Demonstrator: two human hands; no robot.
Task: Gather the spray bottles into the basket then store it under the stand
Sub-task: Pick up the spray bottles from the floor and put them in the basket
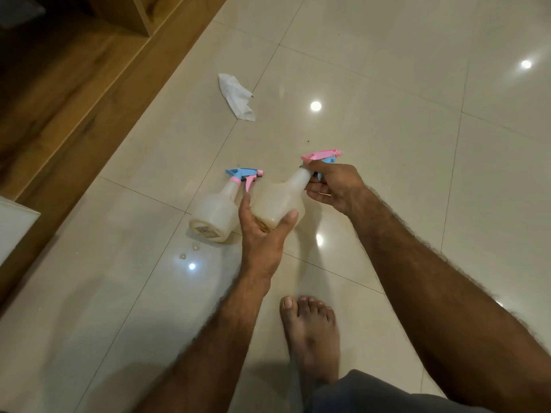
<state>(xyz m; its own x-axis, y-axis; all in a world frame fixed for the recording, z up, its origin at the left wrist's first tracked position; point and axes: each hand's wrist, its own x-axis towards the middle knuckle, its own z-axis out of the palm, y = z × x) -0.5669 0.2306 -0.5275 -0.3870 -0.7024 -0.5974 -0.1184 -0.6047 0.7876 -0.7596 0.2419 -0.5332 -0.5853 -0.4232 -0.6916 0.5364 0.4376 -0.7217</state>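
Two translucent white spray bottles are over the tiled floor. One spray bottle (216, 214), with a blue head and pink trigger, lies on its side on the tiles. The other bottle (278, 199), with a pink head and blue trigger, is held tilted just above the floor. My left hand (262, 231) cups its base from below, thumb and fingers around the body. My right hand (334, 186) grips its neck just under the spray head. No basket is in view.
A crumpled white cloth (237, 95) lies on the floor farther ahead. A wooden stand (89, 70) runs along the left, with a white edge (15, 225) at the far left. My bare foot (310, 338) stands below the hands. Small water drops (190, 251) sit near the lying bottle.
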